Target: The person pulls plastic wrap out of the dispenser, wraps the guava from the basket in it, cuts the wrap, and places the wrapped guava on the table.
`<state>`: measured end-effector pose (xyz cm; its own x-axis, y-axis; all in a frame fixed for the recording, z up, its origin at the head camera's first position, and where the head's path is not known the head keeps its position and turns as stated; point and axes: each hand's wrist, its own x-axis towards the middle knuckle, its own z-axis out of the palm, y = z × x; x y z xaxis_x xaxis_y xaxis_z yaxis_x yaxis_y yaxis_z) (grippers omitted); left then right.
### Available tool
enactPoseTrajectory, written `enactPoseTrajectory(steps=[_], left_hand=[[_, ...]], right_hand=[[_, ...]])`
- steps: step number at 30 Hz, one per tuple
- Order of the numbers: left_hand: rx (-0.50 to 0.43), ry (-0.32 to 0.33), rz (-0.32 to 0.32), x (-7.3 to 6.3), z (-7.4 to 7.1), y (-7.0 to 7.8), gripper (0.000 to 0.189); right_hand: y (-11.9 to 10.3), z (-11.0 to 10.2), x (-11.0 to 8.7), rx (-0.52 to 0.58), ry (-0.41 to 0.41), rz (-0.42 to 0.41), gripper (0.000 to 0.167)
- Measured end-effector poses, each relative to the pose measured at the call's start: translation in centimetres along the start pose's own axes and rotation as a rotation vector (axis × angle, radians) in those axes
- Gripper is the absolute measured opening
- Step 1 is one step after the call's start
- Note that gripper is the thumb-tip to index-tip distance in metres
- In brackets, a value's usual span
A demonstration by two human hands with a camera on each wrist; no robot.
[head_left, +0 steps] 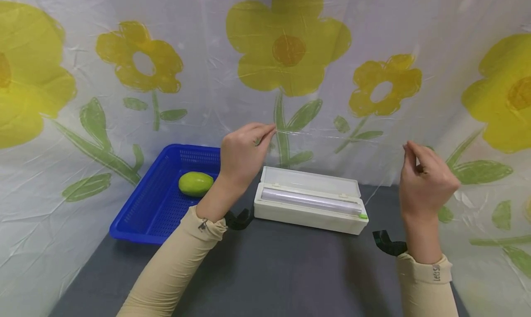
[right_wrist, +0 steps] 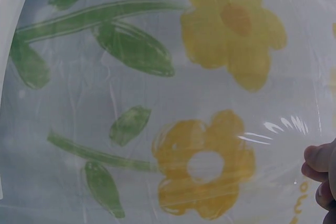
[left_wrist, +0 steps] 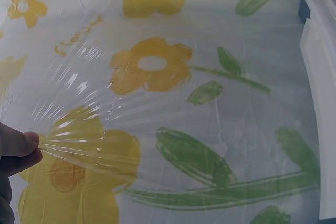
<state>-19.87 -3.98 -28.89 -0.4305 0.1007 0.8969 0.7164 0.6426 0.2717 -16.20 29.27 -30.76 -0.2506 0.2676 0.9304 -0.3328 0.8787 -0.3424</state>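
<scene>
My left hand [head_left: 244, 151] pinches one corner of a clear sheet of cling film [left_wrist: 79, 93] between thumb and fingertips. The other corner is pinched by my right hand [head_left: 427, 181], raised at the right. Between them the film's top edge is stretched taut, and creases fan out from the left fingertips [left_wrist: 30, 142]. The sheet runs down to a white cling film dispenser box [head_left: 307, 221], whose lid [head_left: 311, 181] stands open at the back. Inside lies the film roll [head_left: 311, 202]. A green slider [head_left: 363, 216] sits at the box's right end.
A blue plastic basket [head_left: 159, 215] stands on the left of the dark grey table [head_left: 265, 271], with a green mango-like fruit [head_left: 196, 184] in it. Behind hangs a white curtain [head_left: 199, 105] printed with yellow flowers. Black straps lie by both wrists.
</scene>
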Motion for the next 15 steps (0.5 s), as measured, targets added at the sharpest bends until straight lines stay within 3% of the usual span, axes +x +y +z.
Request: enactPoseTrajectory(steps=[15], left_hand=[[-0.027,0.001,-0.01,0.68,-0.43,0.09,0.013]], right_hand=[[-0.53,0.05,0.69,0.009,0.029,0.007,0.031]])
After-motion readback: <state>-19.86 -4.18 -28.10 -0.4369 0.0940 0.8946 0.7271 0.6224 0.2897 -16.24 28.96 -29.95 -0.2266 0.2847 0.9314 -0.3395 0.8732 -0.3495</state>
